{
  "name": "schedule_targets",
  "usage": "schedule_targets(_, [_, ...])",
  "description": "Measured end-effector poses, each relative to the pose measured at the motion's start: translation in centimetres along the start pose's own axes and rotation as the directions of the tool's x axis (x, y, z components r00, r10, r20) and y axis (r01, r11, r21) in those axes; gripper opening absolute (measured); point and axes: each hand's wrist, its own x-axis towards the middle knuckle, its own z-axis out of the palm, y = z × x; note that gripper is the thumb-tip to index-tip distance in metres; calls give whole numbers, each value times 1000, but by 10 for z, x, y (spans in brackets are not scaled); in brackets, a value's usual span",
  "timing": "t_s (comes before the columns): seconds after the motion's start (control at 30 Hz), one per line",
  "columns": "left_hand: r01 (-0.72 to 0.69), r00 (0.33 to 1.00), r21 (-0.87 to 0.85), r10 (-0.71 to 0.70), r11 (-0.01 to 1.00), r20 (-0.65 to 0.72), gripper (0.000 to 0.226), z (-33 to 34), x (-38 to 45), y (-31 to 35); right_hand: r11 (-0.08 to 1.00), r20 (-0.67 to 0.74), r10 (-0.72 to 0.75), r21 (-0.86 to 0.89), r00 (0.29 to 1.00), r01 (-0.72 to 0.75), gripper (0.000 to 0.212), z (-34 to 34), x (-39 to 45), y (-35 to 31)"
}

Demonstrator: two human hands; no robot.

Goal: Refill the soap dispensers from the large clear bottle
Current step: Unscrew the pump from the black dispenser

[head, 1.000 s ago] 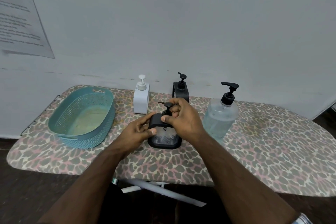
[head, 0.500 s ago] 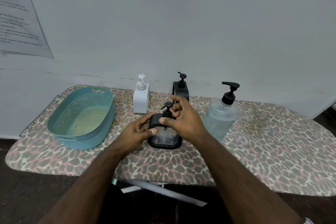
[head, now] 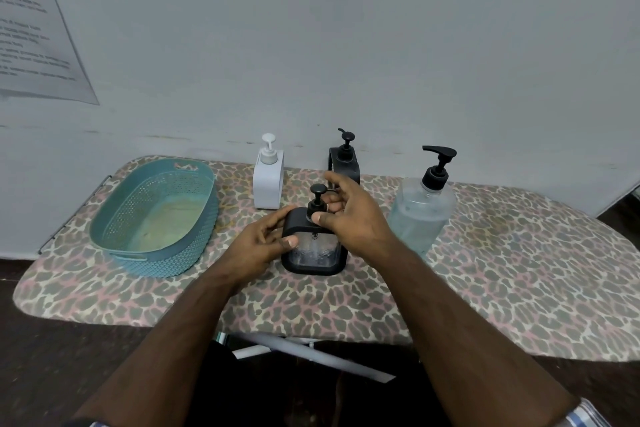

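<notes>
A black-framed clear soap dispenser [head: 313, 251] stands at the middle of the leopard-print board [head: 502, 270]. My left hand [head: 258, 243] grips its left side, thumb on the front. My right hand [head: 349, 215] pinches the collar of its black pump [head: 317, 199] with thumb and fingers. The large clear bottle [head: 420, 215] with a black pump stands just right of my right hand, holding pale liquid. A white dispenser [head: 268, 178] and a second black dispenser [head: 344, 158] stand behind, near the wall.
A teal plastic basket [head: 156, 217] lies at the board's left end. The wall runs close behind the dispensers, with a printed sheet [head: 31, 35] taped at upper left. Metal legs [head: 311, 354] show below the board's front edge.
My right hand has turned on the pump collar, and the pump spout has swung round from the left. My left hand keeps its grip on the dispenser body.
</notes>
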Motion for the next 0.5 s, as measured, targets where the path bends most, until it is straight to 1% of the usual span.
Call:
schedule_targets(0.07, [-1, 1000, 3, 1, 1000, 2, 62, 0, 0, 1, 999, 26, 16, 47, 1000, -17, 85, -1, 0, 2])
schedule_targets(0.17, [-3, 1000, -9, 3, 1000, 0, 60, 2, -1, 2, 1000, -26, 14, -6, 1000, -14, 93, 0, 0, 3])
schedule_targets(0.23, [-5, 1000, -7, 5, 1000, 2, 60, 3, -2, 3, 999, -63, 10, -38, 998, -13, 88, 2, 1, 2])
schedule_targets(0.33, [-1, 1000, -7, 1, 1000, -5, 60, 2, -2, 2, 998, -26, 27, 51, 999, -25, 84, 2, 3, 0])
schedule_targets(0.4, [3, 1000, -4, -3, 1000, -8, 61, 2, -3, 3, 996, 1, 42, 80, 999, -42, 87, 0, 3, 2])
schedule_targets(0.5, [-5, 1000, 8, 5, 1000, -9, 62, 3, -4, 3, 1000, -34, 25, -3, 999, -25, 97, 1, 1, 3])
